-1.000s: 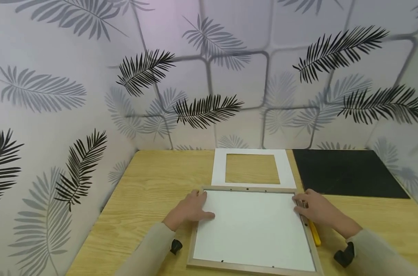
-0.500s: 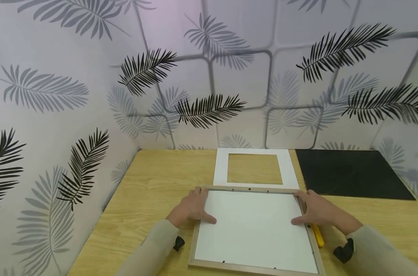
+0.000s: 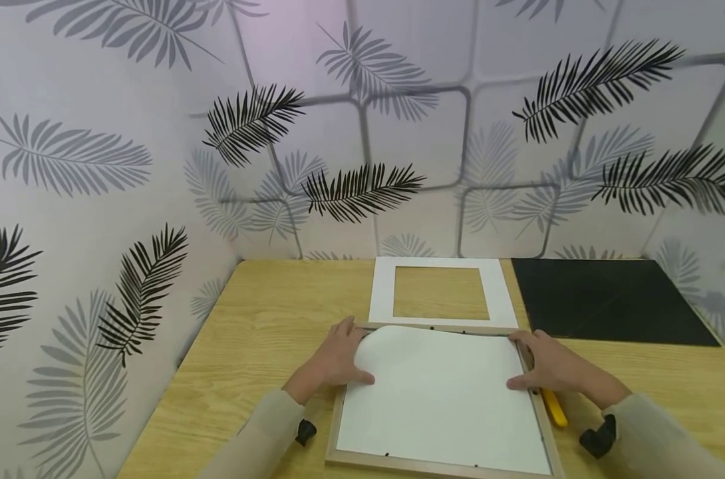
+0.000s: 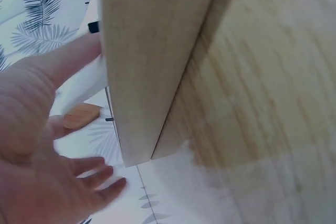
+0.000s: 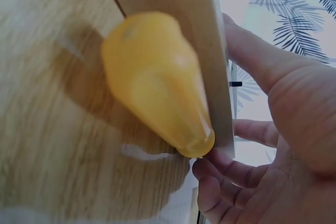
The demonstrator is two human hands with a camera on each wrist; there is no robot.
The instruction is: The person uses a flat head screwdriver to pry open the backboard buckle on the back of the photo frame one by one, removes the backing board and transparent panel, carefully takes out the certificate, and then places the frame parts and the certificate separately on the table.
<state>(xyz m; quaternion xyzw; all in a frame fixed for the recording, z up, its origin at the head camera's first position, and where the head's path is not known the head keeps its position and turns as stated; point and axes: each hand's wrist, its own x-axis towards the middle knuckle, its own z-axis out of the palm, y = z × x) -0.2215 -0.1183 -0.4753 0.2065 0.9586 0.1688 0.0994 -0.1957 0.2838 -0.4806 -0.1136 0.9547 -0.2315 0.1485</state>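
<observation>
A wooden picture frame (image 3: 434, 468) lies on the table with a white sheet (image 3: 440, 399) inside it. Along the top left the sheet bows up out of the frame. My left hand (image 3: 337, 356) pinches the sheet at that raised corner, thumb toward its face. At the opposite side, my right hand (image 3: 551, 362) rests with its fingers spread over the frame's upper right corner and its thumb on the sheet. A tool with a yellow handle (image 5: 152, 82) lies against the frame's right side, below the right hand; its other end is hidden.
A white picture mat (image 3: 380, 293) with a rectangular opening lies just behind the frame. To its right is a flat black board (image 3: 614, 303). Small dark tabs line the frame's inner edge. A patterned wall (image 3: 398, 133) rises behind the table (image 3: 279, 306).
The sheet's top left part has lifted and bowed at my left hand; it lay flat before. My right thumb has come down lower on the sheet. The yellow handle has shifted slightly right.
</observation>
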